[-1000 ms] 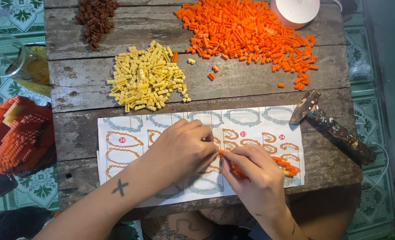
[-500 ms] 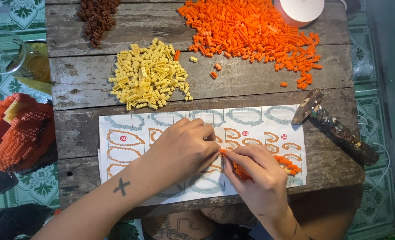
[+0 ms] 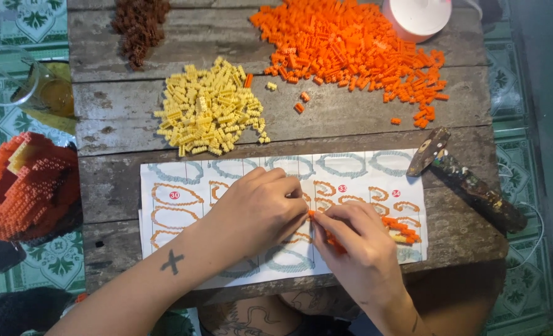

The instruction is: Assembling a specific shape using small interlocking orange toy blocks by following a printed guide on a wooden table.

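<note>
White instruction sheet (image 3: 357, 167) lies flat on wooden table's near edge, rectangular, printed with grid of outline shapes: blue-grey ovals along top and bottom rows, orange outlines in middle rows, small red round markers among them. Both hands cover sheet's centre. No packages, signs or screens visible.

Brown brick pile (image 3: 141, 25), hammer (image 3: 466, 180), glass jar (image 3: 21, 81).
</note>
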